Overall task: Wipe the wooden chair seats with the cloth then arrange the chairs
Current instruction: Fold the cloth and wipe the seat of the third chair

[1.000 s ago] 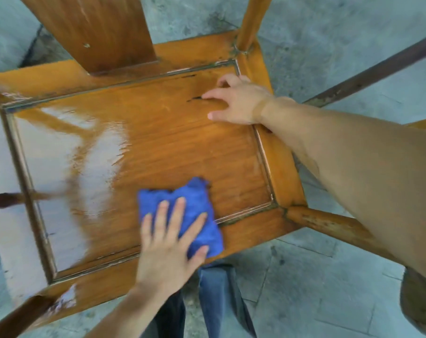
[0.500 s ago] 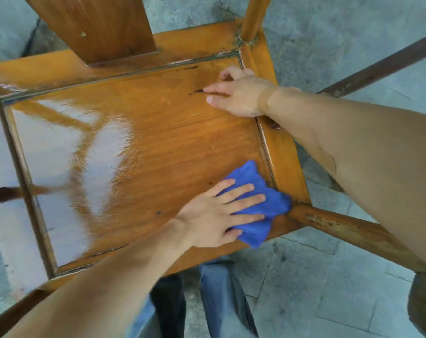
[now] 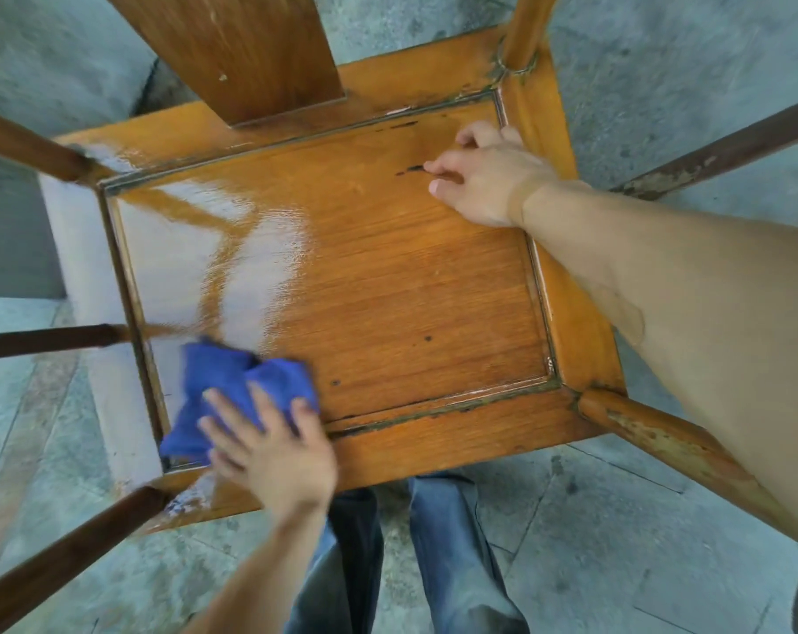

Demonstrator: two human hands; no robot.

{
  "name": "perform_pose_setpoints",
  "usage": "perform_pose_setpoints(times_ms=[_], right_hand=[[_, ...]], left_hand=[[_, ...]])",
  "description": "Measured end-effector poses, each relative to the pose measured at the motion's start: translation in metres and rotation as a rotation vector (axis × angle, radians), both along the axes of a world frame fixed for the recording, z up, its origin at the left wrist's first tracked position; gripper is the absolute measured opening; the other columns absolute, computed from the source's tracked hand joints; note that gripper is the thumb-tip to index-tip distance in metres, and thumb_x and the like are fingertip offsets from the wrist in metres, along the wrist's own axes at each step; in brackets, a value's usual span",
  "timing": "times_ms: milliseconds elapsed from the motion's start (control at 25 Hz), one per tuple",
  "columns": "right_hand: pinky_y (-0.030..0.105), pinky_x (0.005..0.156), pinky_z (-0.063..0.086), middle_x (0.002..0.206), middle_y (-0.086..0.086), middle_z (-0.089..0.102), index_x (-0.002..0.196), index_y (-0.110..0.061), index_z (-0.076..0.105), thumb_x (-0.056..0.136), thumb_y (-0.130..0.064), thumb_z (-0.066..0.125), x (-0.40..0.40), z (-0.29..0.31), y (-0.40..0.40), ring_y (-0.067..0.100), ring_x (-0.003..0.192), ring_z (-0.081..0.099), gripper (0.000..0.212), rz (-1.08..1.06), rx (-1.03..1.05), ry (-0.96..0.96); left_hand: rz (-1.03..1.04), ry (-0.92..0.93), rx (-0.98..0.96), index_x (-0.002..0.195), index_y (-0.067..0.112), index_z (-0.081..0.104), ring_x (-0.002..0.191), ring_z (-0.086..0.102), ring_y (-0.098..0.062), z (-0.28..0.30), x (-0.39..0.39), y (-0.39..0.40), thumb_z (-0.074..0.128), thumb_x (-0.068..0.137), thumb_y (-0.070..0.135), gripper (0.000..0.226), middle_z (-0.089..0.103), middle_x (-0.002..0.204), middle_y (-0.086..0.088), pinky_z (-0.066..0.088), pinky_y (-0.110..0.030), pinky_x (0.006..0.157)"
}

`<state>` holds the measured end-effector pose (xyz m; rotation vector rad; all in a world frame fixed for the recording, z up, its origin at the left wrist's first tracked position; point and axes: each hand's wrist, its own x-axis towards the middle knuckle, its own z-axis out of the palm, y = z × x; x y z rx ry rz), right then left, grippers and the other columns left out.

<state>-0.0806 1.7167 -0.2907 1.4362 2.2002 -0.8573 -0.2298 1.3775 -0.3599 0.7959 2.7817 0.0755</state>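
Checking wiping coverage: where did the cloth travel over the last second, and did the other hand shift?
The left hand swept the blue cloth from the seat's near middle to its near right corner, then back to the near left corner. The right hand stayed braced at the far right corner.

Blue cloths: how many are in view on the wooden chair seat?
1. The crumpled blue cloth lies at the near left corner of the glossy wooden chair seat, pressed flat under the left hand. None shows under the right hand.
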Motion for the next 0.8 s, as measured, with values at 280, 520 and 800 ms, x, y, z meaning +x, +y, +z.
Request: perform_pose_setpoints(times_ms=[280, 520, 800], right_hand=[[0.051, 0.117, 0.024, 0.167, 0.004, 0.005, 0.155, -0.039, 0.026, 0.102, -0.046, 0.04, 0.001, -0.015, -0.068, 0.03, 0.152, 0.006, 0.055, -0.045, 0.105, -0.01], [0.051, 0.097, 0.044, 0.148, 0.006, 0.046, 0.136, -0.025, 0.058, 0.095, -0.039, 0.056, -0.011, -0.026, -0.176, 0.032, 0.133, 0.041, 0.043, 0.084, 0.263, 0.149], [0.045, 0.098, 0.037, 0.145, 0.0, 0.041, 0.15, -0.03, 0.039, 0.097, -0.049, 0.049, -0.072, -0.018, -0.162, 0.031, 0.124, 0.04, 0.057, -0.017, 0.234, 0.084]], left_hand=[[-1.451, -0.164, 0.059, 0.155, 0.04, 0.024, 0.155, 0.009, -0.032, 0.002, 0.08, 0.038, 0.039, 0.099, 0.049, 0.059, 0.01, 0.168, -0.001, 0.013, -0.056, 0.122], [-1.568, -0.089, 0.067, 0.152, 0.044, 0.032, 0.153, 0.022, -0.024, 0.003, -0.081, 0.003, 0.041, 0.099, 0.05, 0.053, 0.023, 0.165, 0.004, 0.026, -0.051, 0.119], [-0.697, -0.128, -0.191, 0.156, 0.043, 0.012, 0.151, 0.006, -0.038, 0.035, -0.069, 0.07, 0.022, 0.101, 0.056, 0.058, -0.006, 0.169, -0.004, 0.016, -0.058, 0.115]])
